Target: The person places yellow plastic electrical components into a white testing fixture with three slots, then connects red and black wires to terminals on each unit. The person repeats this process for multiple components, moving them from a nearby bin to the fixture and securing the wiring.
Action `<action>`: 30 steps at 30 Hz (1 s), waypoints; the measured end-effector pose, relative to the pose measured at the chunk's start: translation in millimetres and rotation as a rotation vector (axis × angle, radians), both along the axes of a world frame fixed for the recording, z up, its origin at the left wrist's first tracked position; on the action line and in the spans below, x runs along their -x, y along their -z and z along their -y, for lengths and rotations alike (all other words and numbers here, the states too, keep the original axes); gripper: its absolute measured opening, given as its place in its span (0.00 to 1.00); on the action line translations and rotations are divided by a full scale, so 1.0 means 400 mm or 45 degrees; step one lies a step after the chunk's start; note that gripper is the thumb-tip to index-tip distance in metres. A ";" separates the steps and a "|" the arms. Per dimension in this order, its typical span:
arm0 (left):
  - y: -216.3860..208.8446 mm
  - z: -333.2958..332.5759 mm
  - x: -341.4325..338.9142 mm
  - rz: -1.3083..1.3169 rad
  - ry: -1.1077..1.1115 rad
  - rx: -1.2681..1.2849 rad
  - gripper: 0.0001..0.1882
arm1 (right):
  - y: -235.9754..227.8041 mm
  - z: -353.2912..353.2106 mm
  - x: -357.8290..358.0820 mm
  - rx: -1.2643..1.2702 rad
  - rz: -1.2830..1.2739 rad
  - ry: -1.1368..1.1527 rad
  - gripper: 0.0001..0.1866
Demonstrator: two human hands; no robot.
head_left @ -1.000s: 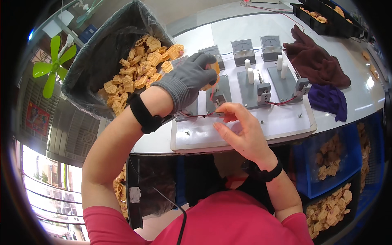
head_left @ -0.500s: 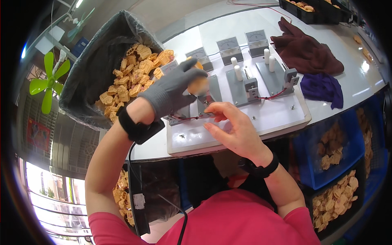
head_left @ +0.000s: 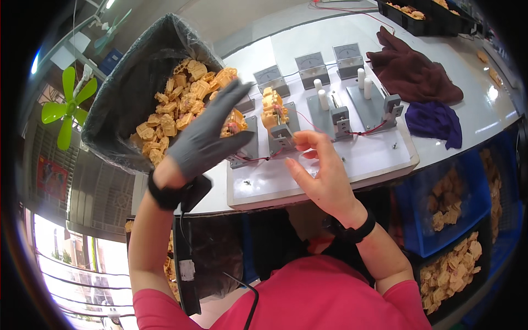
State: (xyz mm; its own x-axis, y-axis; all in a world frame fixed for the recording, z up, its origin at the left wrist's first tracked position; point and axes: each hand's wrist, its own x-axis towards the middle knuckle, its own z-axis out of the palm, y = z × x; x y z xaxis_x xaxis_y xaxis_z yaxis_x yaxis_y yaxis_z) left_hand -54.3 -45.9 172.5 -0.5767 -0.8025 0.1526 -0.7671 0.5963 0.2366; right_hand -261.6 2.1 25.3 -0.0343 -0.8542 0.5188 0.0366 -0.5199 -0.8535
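My left hand (head_left: pixel 204 135), in a grey glove, is empty with fingers stretched out, beside the lined bin. A tan plastic part (head_left: pixel 270 110) stands on a grey test fixture between my hands. Another tan plastic part (head_left: pixel 237 122) sits on the leftmost fixture, partly hidden by the left hand. My bare right hand (head_left: pixel 324 173) holds nothing; its thumb and forefinger are apart, close to the metal bracket (head_left: pixel 282 134) at the near end of the fixture. Both fixtures are on a white board (head_left: pixel 324 165).
A black plastic-lined bin (head_left: pixel 121 91) of tan parts (head_left: pixel 170 118) stands at the left. Analog meters (head_left: pixel 312 66) line the board's back, with white posts (head_left: pixel 323 100) on the right-hand fixtures. Brown cloth (head_left: pixel 410 71) and purple cloth (head_left: pixel 434 122) lie right. A blue crate (head_left: pixel 410 225) is lower right.
My left hand has let go of the tan part, which now stands on the fixture, and has moved left toward the bin. My right hand has shifted slightly right.
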 end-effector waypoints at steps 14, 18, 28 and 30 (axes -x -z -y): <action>0.274 0.084 -0.477 0.121 -0.841 -0.124 0.44 | -0.012 -0.026 0.036 0.041 -0.619 0.058 0.10; 0.349 0.193 -0.530 0.218 -1.058 -0.212 0.49 | -0.009 -0.024 0.019 0.051 -0.687 0.092 0.10; 0.355 0.073 -0.440 0.152 -0.867 -0.146 0.54 | -0.012 -0.027 0.015 0.042 -0.806 0.131 0.13; 0.365 0.097 -0.462 0.206 -0.843 -0.082 0.55 | -0.014 -0.029 0.014 0.032 -0.821 0.127 0.13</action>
State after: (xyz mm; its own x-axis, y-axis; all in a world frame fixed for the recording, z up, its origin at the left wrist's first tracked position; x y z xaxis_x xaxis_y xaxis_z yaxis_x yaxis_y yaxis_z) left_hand 130.7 -84.8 26.5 0.0271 -0.9986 0.0461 -0.9939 -0.0220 0.1076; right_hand -267.3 13.9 30.9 0.2116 -0.8505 0.4816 -0.5282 -0.5141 -0.6758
